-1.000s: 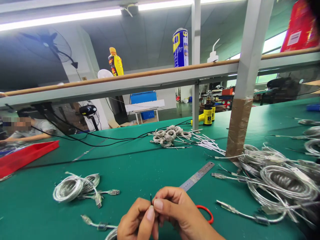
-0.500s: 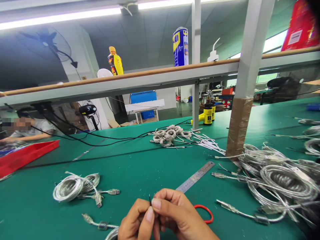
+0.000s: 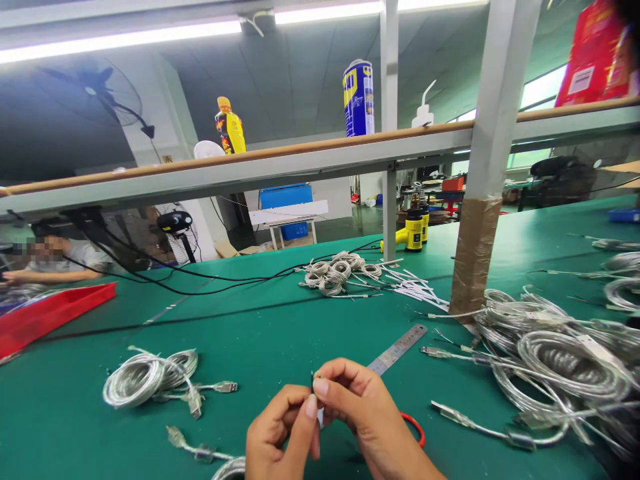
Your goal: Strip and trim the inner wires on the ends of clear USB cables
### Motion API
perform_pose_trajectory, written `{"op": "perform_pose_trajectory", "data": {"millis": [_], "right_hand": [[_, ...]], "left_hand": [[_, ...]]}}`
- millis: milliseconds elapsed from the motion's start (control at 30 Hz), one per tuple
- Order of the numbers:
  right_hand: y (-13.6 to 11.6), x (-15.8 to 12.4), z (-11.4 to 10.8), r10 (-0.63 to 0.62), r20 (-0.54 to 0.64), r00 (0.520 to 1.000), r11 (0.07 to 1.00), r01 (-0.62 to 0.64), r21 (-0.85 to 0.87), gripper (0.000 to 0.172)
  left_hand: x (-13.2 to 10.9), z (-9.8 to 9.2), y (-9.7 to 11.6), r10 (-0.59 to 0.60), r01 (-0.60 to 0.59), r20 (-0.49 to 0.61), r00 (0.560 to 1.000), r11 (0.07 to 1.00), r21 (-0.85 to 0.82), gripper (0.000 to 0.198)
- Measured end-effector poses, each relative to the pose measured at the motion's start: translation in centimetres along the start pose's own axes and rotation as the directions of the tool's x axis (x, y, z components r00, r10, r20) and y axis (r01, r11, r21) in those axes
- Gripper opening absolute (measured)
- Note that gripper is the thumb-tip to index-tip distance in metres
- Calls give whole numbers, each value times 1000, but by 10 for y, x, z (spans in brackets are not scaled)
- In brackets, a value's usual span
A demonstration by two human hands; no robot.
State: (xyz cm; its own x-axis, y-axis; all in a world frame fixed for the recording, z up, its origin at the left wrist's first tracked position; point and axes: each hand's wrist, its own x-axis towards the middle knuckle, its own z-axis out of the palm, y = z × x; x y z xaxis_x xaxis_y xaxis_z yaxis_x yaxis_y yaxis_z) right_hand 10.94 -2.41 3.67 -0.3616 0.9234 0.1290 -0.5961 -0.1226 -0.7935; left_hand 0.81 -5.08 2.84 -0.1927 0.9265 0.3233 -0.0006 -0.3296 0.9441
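My left hand (image 3: 280,433) and my right hand (image 3: 363,417) meet at the near edge of the green bench, fingertips pinched together on a thin dark wire end (image 3: 313,380) that pokes up between them. A clear cable (image 3: 227,469) curves out below my left hand. Behind my right hand lie a steel ruler (image 3: 397,349) and a red handle loop (image 3: 415,429), partly hidden by the hand.
Coiled clear USB cables (image 3: 150,377) lie to the left and a big pile of cable coils (image 3: 565,360) to the right. More coils (image 3: 340,270) sit mid-bench. A taped post (image 3: 475,253), a yellow tool (image 3: 414,233), a red tray (image 3: 50,313) and a seated person (image 3: 55,260) are farther off.
Both hands rose a little and shifted right, still pinched together. Less of the dark wire end now shows above the fingertips.
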Motion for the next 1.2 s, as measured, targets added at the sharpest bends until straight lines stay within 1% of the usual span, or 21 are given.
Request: {"op": "perform_pose_trajectory", "data": {"millis": [67,167,267,367,433,500,600,667,733,767,833,867,900,933,967,1000,1067,1133,1200], "right_hand": [[-3,2,-3,-34,-48,998,998,31,-53,21],[-8,5,-8,-90,-99,991,983,72,-166,20],[-12,8,-11,-107,-54,993,972,93,-214,20],[-14,10,-15,-54,22,998,978,58,-198,24],[-15,11,-19,-40,57,998,968,52,-247,24],[-15,13,-23,-55,74,996,943,76,-324,19],[-15,14,-27,-92,68,993,911,112,-398,19],[-14,14,-27,-114,63,992,896,130,-425,19],[-13,11,-23,-169,26,985,869,162,-468,20],[-13,9,-21,-223,-8,975,841,188,-508,19],[-12,6,-16,-362,-58,930,750,253,-611,18],[-10,4,-14,-420,-61,905,704,283,-652,17],[-9,3,-13,-453,-54,890,680,305,-667,15],[-6,3,-13,-454,-47,890,688,317,-652,13],[-2,4,-15,-429,-44,902,726,316,-611,12],[2,5,-17,-378,-40,925,780,295,-552,14],[12,10,-23,-236,-6,972,871,209,-444,23],[22,13,-26,-119,64,991,908,134,-397,30],[30,15,-25,-58,118,991,924,98,-370,33]], "left_hand": [[5,-1,3,-17,15,34,999,998,54,25],[15,-6,8,-71,47,153,986,986,158,24],[24,-13,15,-183,127,272,945,969,210,27],[28,-18,18,-206,164,295,933,973,161,26],[28,-18,17,-215,179,310,926,974,139,25],[27,-17,14,-225,190,334,915,972,136,25],[27,-15,10,-241,195,356,903,968,160,26],[28,-15,8,-256,200,386,886,963,180,29],[29,-15,8,-259,206,412,874,964,168,29],[30,-16,8,-254,209,422,870,966,152,28],[31,-16,8,-245,215,434,867,969,118,26],[32,-16,8,-239,216,432,870,971,103,25],[32,-16,8,-230,212,419,878,973,90,25],[32,-15,8,-220,205,389,895,976,80,24],[33,-15,8,-205,193,341,917,979,70,23],[33,-15,7,-184,175,282,942,983,59,22],[34,-16,6,-133,127,170,976,991,46,20],[34,-17,4,-100,95,114,988,994,55,20],[34,-18,4,-101,93,112,989,993,79,23]]}}
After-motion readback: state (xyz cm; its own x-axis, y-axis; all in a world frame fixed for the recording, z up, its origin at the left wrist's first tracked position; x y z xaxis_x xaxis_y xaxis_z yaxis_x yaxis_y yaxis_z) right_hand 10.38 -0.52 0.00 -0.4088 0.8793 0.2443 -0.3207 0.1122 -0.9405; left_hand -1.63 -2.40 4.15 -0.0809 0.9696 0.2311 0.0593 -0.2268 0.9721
